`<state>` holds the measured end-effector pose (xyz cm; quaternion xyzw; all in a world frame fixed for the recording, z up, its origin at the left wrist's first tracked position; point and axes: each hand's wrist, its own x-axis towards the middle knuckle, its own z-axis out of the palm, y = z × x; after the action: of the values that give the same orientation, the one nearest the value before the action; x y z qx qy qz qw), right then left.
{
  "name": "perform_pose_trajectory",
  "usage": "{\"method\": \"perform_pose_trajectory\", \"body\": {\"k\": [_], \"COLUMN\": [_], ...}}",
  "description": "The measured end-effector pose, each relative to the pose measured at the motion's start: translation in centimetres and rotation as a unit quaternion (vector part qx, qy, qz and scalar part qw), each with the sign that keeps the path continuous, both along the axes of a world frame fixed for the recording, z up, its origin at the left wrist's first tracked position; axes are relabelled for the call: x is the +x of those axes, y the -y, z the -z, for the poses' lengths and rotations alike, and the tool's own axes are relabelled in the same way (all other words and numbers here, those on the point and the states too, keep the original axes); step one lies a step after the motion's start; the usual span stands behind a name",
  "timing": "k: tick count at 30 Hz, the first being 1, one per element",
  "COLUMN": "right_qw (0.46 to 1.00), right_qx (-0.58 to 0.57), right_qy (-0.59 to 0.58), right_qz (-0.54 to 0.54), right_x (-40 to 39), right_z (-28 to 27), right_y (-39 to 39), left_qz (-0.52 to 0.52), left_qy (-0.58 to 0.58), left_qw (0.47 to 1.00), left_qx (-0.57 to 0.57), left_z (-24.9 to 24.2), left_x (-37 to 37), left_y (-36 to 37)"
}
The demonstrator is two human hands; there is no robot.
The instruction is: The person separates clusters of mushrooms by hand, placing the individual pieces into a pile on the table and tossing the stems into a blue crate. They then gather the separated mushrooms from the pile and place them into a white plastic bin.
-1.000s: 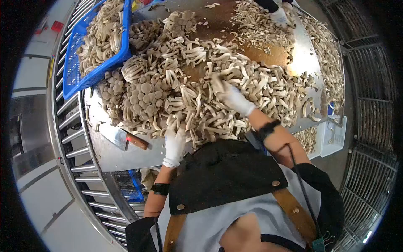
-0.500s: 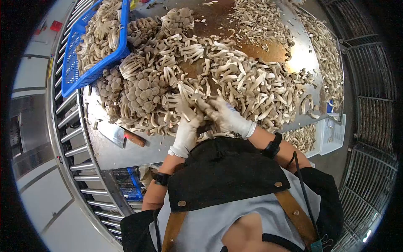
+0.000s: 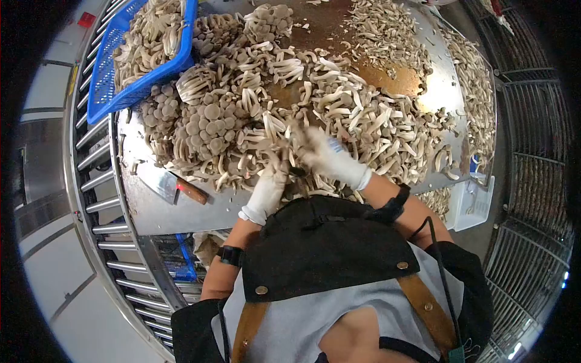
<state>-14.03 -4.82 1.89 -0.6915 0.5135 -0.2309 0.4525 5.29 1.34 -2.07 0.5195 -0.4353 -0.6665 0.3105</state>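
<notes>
My left hand [image 3: 269,186], in a white glove, is low over the near edge of a mushroom pile [image 3: 387,130], its fingers curled on mushrooms. My right hand [image 3: 331,162], also gloved, is just to its right among loose mushrooms; its fingers are smeared by motion, so its grip does not show. Between and beyond the hands lie cut mushrooms with pale stems. A large cluster of mushrooms [image 3: 209,128] with round grey-brown caps sits left of my hands. A cleaver [image 3: 158,183] with a wooden handle lies flat on the metal table [image 3: 175,219], left of my left hand.
A blue basket [image 3: 130,97] full of mushrooms stands at the far left, beside a roller conveyor [image 3: 97,181]. More cut mushrooms [image 3: 393,36] are spread at the back right. A translucent bin [image 3: 475,206] is below the table's right edge, and metal racks [image 3: 535,133] line the right.
My right hand has moved slightly up, away from my left hand, and is blurred. My left hand has dropped slightly. The whole view has shifted a little.
</notes>
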Motion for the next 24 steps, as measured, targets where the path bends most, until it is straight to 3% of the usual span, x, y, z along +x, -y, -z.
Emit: {"method": "perform_pose_trajectory", "body": {"k": [1,3,6,7,9,11,12,13,14,16,17,19,20,21,22,23,24], "right_qw": [0.992,0.979,0.947,0.944,0.962,0.977,0.953,0.953,0.955,0.960,0.948,0.977,0.971,0.948,0.966,0.943,0.908], "right_qx": [-0.062,0.093,0.121,0.164,0.116,0.016,0.076,0.034,0.088,0.158,0.200,0.114,0.197,0.278,0.213,0.255,0.290], "right_qy": [-0.031,-0.108,-0.205,-0.224,-0.213,-0.189,-0.256,-0.277,-0.241,-0.146,-0.154,-0.094,0.009,0.112,0.118,0.210,0.301], "right_qz": [-0.103,-0.147,-0.216,-0.175,-0.126,-0.093,-0.141,-0.117,-0.147,-0.177,-0.194,-0.151,-0.131,-0.106,-0.091,-0.042,0.005], "right_x": [0.1,-0.3,-2.1,-1.3,1.6,4.6,6.1,7.0,7.3,6.9,6.7,4.6,3.5,2.3,2.1,1.1,0.1], "right_z": [2.0,2.8,0.6,-1.3,-3.0,3.2,5.0,5.3,5.0,4.5,3.4,2.5,1.4,0.6,0.4,-0.2,-1.0], "right_y": [0.1,1.7,6.0,7.3,8.8,9.3,9.5,8.5,8.7,8.1,8.1,6.6,6.1,5.6,5.5,4.7,3.8], "left_qz": [0.044,0.033,-0.135,-0.185,-0.235,-0.262,-0.276,-0.218,-0.160,-0.204,-0.235,-0.252,-0.158,-0.160,-0.163,-0.149,-0.158], "left_qy": [0.111,0.078,0.147,0.123,0.009,0.008,0.009,0.067,0.123,-0.020,-0.080,-0.224,-0.229,-0.245,-0.261,-0.322,-0.353], "left_qw": [0.973,0.996,0.980,0.975,0.972,0.965,0.960,0.974,0.979,0.973,0.951,0.907,0.940,0.947,0.949,0.929,0.912], "left_qx": [-0.198,-0.016,-0.016,0.025,-0.008,0.028,0.046,0.004,-0.040,0.108,0.182,0.253,0.198,0.134,0.070,0.102,0.134], "left_z": [1.7,2.7,-1.2,-1.9,1.5,1.5,1.6,3.0,3.7,2.9,1.5,2.4,2.1,2.1,1.7,-0.6,0.5], "left_x": [-0.2,0.5,1.7,2.1,3.9,3.7,3.7,4.1,4.2,3.3,2.6,2.0,2.5,1.5,0.6,-0.3,-0.7], "left_y": [0.2,0.0,0.1,0.0,-1.0,-0.2,0.3,1.0,2.6,4.8,6.2,6.9,7.2,7.3,7.5,7.3,7.6]}}
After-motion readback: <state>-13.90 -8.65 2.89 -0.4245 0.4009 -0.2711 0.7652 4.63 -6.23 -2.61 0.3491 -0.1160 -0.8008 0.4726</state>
